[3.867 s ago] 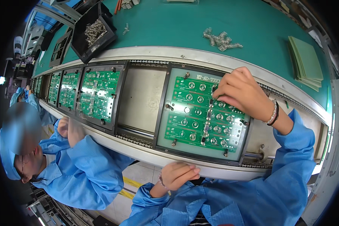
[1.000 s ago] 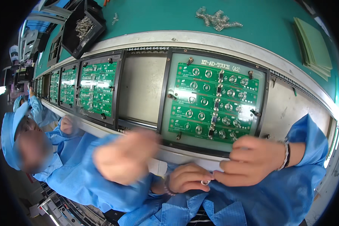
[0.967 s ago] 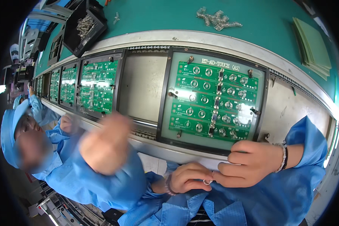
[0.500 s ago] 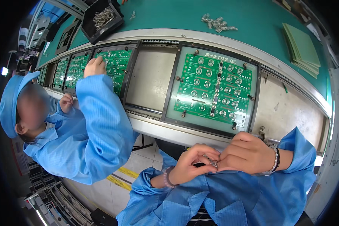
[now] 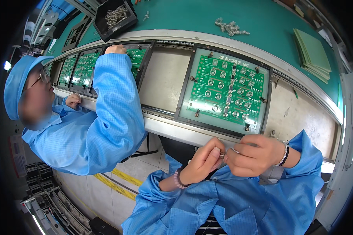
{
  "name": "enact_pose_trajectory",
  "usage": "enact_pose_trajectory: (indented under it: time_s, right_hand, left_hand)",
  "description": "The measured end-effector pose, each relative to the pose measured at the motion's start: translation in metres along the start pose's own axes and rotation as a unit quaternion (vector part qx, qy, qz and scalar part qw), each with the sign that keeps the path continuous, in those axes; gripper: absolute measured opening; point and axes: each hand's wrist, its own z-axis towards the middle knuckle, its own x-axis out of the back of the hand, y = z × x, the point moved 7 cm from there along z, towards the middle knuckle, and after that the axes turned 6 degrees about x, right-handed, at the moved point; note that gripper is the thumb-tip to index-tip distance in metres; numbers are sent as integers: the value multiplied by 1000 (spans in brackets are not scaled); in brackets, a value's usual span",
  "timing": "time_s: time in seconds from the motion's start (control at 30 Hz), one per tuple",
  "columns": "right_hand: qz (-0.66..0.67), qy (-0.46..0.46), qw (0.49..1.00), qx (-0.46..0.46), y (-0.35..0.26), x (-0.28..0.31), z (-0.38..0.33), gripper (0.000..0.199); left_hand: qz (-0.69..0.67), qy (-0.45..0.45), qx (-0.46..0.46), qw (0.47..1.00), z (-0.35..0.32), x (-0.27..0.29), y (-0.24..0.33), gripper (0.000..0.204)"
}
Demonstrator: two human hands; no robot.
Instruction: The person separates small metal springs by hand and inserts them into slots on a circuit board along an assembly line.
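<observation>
hands (image 5: 227,158) pinching small part (image 5: 222,155) (metal), circuit board (image 5: 225,92)

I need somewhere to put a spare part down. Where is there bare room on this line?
Free: the empty beige panel between the co-worker's sleeve and the green circuit board, and the beige stretch right of that board. Crowded: the boards at far left, and the spot where the left hand and right hand meet.

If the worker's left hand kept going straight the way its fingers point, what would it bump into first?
The left hand points right, toward the right hand. Their fingertips already meet around a small metal part, so it would likely press into that part and the right hand's fingers at once.
</observation>
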Motion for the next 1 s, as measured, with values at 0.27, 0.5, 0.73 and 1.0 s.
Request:
enact_pose_trajectory:
  time_s: [0.27, 0.5, 0.73, 1.0]
  right_hand:
    - [6, -21, 1000, -9, 6, -10, -2, 10]
    - [210, 24, 940, -269, 39, -20, -8, 27]
    - [289, 13, 902, -321, 45, -29, -14, 31]
    - [231, 16, 936, -266, 44, -24, -9, 30]
  left_hand:
    - [-132, -109, 72, 983, 4, 9, -13, 39]
    - [18, 11, 16, 1000, 13, 19, 5, 36]
    - [77, 42, -9, 996, 13, 23, 8, 26]
    - [161, 51, -45, 985, 15, 24, 17, 16]
